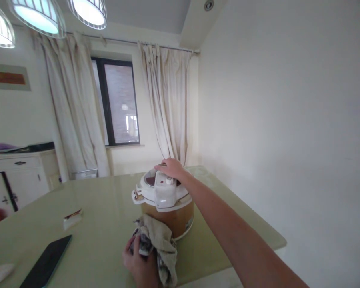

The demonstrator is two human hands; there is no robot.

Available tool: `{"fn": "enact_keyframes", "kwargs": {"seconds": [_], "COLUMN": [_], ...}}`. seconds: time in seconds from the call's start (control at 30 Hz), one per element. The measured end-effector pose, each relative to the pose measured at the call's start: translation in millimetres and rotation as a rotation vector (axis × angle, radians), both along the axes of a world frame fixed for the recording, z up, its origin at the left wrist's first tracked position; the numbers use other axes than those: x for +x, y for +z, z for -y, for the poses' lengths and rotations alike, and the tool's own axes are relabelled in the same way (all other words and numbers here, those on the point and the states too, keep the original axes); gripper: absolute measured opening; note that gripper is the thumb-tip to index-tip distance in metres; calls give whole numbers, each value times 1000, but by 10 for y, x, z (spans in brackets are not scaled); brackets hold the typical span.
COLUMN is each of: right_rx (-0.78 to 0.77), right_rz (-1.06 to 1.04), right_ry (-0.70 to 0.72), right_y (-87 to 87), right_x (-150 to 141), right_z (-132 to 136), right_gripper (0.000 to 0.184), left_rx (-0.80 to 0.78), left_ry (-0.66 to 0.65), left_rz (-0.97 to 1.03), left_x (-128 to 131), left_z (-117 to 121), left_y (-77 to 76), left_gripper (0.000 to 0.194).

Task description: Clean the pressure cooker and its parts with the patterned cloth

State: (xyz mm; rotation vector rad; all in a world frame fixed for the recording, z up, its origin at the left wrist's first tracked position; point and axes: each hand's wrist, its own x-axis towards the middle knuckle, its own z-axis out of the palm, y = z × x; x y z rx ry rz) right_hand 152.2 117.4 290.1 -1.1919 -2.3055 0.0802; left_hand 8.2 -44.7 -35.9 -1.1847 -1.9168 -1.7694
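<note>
A pressure cooker [168, 218] with a white lid and a tan-gold body stands on the green tabletop. My right hand [172, 168] rests on top of its lid, fingers curled over the handle part at the far side. Low in front of the cooker, my left hand [138, 256] grips a bunched, stained grey cloth [160, 236]. The cloth lies against the lower front of the cooker's body, and one end hangs down to the right of the hand.
The green table [108, 208] extends left and back. On it lie a dark tablet-like slab [46, 262], a white rounded object [0, 275] and a small clear packet [73, 218]. A wall [282, 120] runs along the right; a white cabinet [21, 172] stands far left.
</note>
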Motion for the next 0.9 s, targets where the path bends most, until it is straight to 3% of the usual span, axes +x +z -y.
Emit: {"fn": "enact_keyframes", "kwargs": {"seconds": [0.13, 0.33, 0.4, 0.53, 0.9], "right_rx": [7, -22, -46, -69, -51], "right_rz": [-30, -72, -85, -104, -138], "right_ry": [26, 90, 105, 122, 252], "right_y": [-41, -24, -17, -20, -16], "right_x": [28, 45, 58, 83, 193], "right_z": [-50, -71, -78, -85, 2], "right_gripper": [60, 51, 47, 45, 36], "left_rx": [-22, -97, -107, -75, 30], "left_ry": [-61, -132, -146, -188, -92], "left_rz": [27, 90, 166, 367, 350], "left_x": [159, 449, 455, 404, 261], "left_z": [60, 168, 183, 222, 224], "left_y": [146, 553, 617, 620, 565], "left_gripper": [46, 79, 77, 53, 44]}}
